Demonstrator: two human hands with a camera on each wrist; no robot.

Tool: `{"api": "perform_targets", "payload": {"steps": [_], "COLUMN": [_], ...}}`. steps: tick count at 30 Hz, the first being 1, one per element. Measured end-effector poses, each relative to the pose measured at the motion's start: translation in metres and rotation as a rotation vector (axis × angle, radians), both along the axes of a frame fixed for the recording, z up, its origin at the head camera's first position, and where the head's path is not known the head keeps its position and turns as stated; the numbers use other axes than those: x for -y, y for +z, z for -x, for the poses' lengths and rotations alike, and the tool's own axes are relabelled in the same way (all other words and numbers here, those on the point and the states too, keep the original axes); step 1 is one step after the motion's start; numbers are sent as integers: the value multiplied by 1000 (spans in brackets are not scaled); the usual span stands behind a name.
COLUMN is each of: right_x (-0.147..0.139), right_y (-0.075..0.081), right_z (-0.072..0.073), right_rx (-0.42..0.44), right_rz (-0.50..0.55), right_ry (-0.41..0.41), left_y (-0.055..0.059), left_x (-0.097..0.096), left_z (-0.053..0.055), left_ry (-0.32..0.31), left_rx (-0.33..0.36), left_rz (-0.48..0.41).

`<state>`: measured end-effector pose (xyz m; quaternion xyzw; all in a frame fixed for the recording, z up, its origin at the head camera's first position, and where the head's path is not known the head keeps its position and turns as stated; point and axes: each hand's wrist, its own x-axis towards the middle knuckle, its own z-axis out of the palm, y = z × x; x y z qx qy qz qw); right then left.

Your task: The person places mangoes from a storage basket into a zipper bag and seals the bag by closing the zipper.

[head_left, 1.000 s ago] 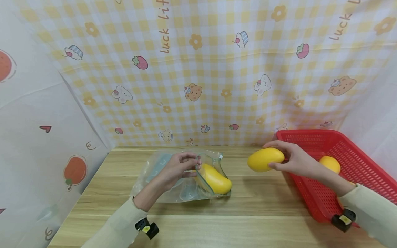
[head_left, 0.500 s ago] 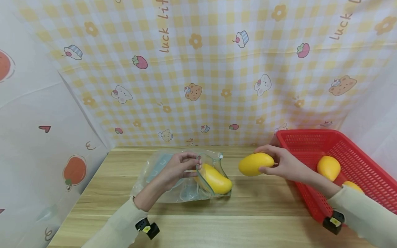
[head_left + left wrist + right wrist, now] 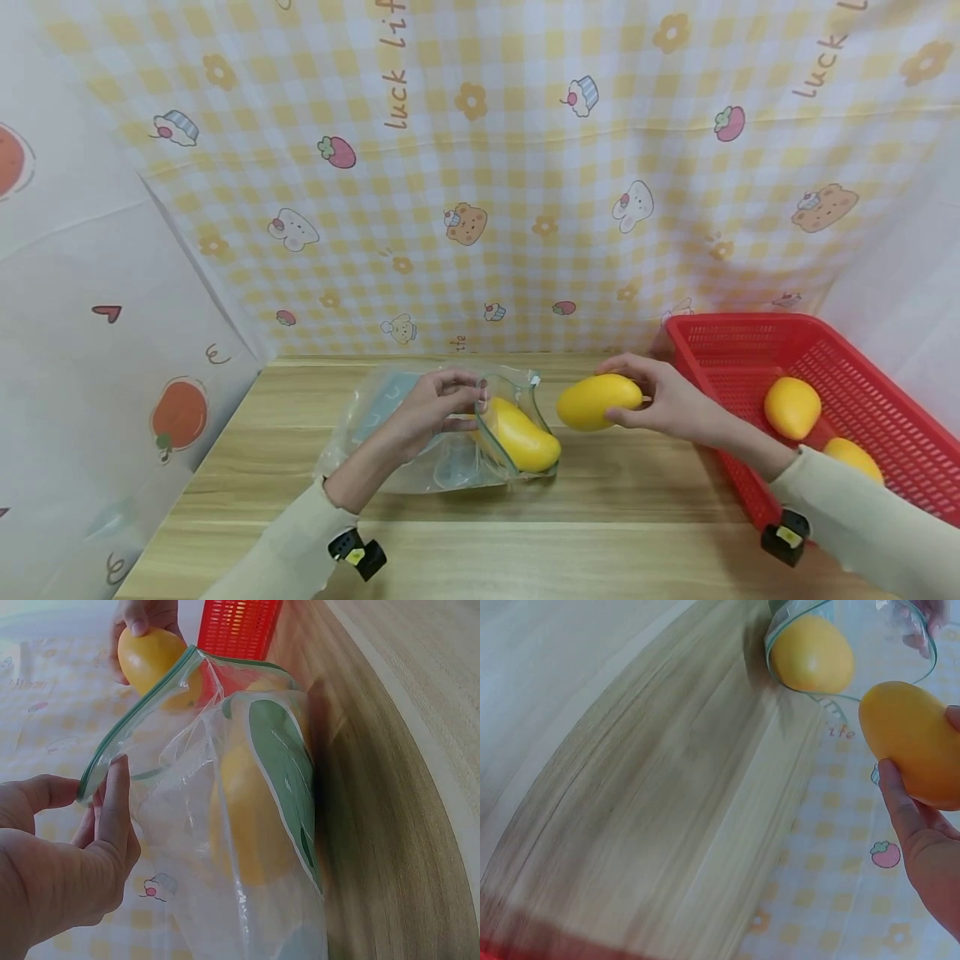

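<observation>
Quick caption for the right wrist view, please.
The right hand grips a yellow fruit outside an open clear bag; a second fruit lies in its mouth.

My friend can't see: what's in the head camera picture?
A right hand holds a yellow fruit beside an open clear bag with another fruit inside, its edge pinched by a left hand. A red basket at right shows two more fruits.

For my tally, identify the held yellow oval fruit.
The fruit in the right hand; the others lie in the clear plastic bag or red plastic basket.
</observation>
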<state>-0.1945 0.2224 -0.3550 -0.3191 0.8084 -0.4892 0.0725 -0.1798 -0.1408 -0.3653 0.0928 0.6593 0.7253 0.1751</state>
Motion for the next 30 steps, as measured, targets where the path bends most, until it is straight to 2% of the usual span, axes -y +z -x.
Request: {"api": "perform_targets", "payload": {"steps": [22, 30], "right_x": [28, 36], "right_y": [-3, -7], "right_z": [2, 1], "right_rx": [27, 38], "right_rz": [76, 89], "right_ry": [53, 92], "left_y": [-2, -2], "left_x": [-2, -2], "left_z": [1, 1], "left_ry": [-15, -8], "left_rx": [-16, -20], "left_rz": [13, 56]}}
